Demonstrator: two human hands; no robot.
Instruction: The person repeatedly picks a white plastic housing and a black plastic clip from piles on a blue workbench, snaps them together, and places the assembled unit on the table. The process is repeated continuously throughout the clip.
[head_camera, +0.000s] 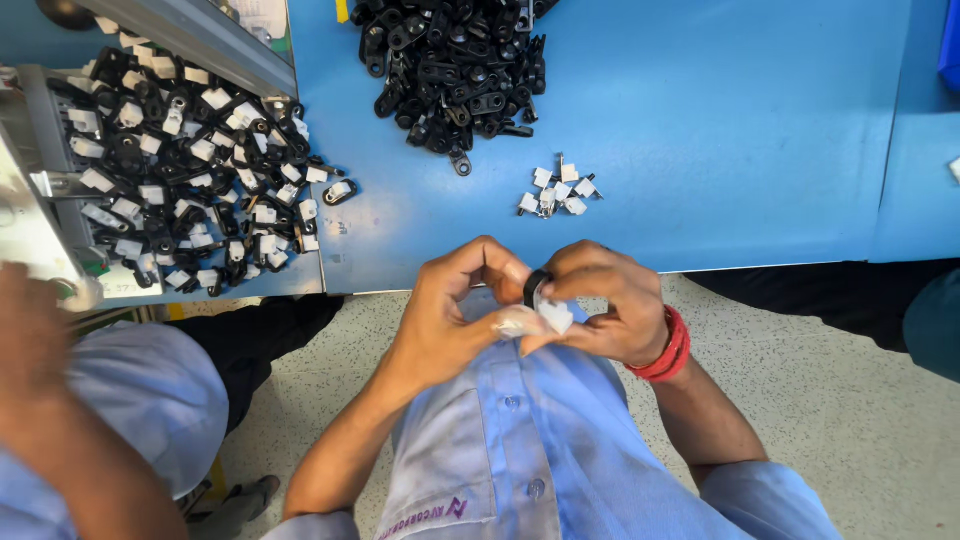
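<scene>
My left hand (455, 305) and my right hand (600, 300) meet close to my chest, just below the edge of the blue table (700, 130). Between the fingertips I pinch a small black plastic clip (536, 285) joined to a small white plastic piece (553, 316). Both hands touch this part. A red band (668, 350) circles my right wrist.
A heap of black clips (455, 70) lies at the table's far middle. A small cluster of white pieces (558, 190) sits nearer me. At left lies a pile of assembled black-and-white parts (190, 170) beside a grey metal rail (200, 40). Another person's arm (60, 400) is at lower left.
</scene>
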